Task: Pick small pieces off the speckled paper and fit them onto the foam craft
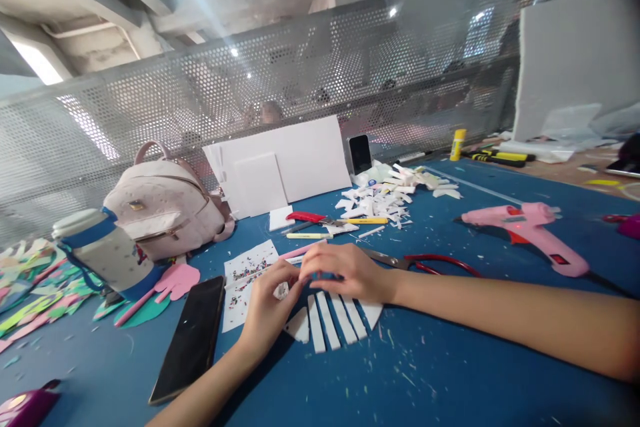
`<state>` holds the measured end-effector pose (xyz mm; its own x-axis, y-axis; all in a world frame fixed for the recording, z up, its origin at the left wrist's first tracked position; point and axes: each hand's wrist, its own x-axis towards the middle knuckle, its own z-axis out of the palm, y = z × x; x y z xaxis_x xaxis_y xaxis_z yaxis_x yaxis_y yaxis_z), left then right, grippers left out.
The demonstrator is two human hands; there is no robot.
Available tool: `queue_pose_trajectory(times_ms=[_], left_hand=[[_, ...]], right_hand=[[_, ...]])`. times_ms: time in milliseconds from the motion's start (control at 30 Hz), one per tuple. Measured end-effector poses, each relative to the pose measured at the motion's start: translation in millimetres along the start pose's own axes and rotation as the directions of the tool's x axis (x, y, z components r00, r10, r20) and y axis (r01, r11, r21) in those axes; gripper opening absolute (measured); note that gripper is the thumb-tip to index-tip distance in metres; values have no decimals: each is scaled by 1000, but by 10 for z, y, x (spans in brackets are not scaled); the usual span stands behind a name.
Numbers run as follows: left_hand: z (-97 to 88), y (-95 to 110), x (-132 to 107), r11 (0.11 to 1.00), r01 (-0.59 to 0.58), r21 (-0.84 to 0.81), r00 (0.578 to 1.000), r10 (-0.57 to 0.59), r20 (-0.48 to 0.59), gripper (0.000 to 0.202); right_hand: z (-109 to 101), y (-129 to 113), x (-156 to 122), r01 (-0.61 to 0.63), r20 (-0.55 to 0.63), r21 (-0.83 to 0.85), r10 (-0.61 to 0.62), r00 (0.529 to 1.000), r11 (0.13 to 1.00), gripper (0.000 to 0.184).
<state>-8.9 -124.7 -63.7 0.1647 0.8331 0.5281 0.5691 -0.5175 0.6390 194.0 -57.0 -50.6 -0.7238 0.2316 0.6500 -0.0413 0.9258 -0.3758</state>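
As they lie side by side on the blue table (450, 373), just on the near side of the right hand (350, 270), four narrow white strips (328, 321) head the list. Material: apparently foam board; judged very light, fairly stiff, dry rather than slippery, liable to dent or snap under a hard pinch. Best hold: lightly across the long edges, near mid-length. Far ends: close under the right hand.

Flanking items: one rounded white piece (299, 325), left of the strips, near the left hand (267, 310); one wider white piece (371, 312), at the right end of the row.

Left hand: fingers bent, thumb and forefinger close together at the tips, a gap between them further back. Something white shows in that gap; whether held or merely behind, cannot tell.

Right hand: palm down, fingers curved and partly closed, tips at or very near those of the left. Anything pinched there is hidden or too small to tell.

Surroundings: one white sheet (265, 250) strewn with small multicoloured bits (250, 272), beyond the left hand; one black phone (193, 340), to its left; one pair of red-handled scissors (400, 262), just beyond the right wrist; one heap of white scraps (380, 200), farther back; one pink glue gun (530, 227), well off to the right.
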Motion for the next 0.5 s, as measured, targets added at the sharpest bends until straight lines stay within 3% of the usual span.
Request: queue_pose_trajectory(times_ms=[100, 167, 333, 500], left_hand=[[7, 5, -19, 1000, -19, 19, 999, 19, 26, 17], [10, 1, -21, 999, -5, 35, 999, 4, 41, 15], [16, -27, 1, 998, 33, 61, 998, -36, 46, 14], [26, -21, -5, 997, 30, 71, 999, -32, 20, 13]], right_hand=[[32, 16, -21, 133, 128, -107, -119, 985, 985, 22], [53, 37, -30, 138, 134, -146, -119, 984, 980, 23], [59, 62, -10, -5, 19, -104, 7, 1000, 995, 14], [46, 92, 11, -99, -6, -15, 99, 995, 995, 10]])
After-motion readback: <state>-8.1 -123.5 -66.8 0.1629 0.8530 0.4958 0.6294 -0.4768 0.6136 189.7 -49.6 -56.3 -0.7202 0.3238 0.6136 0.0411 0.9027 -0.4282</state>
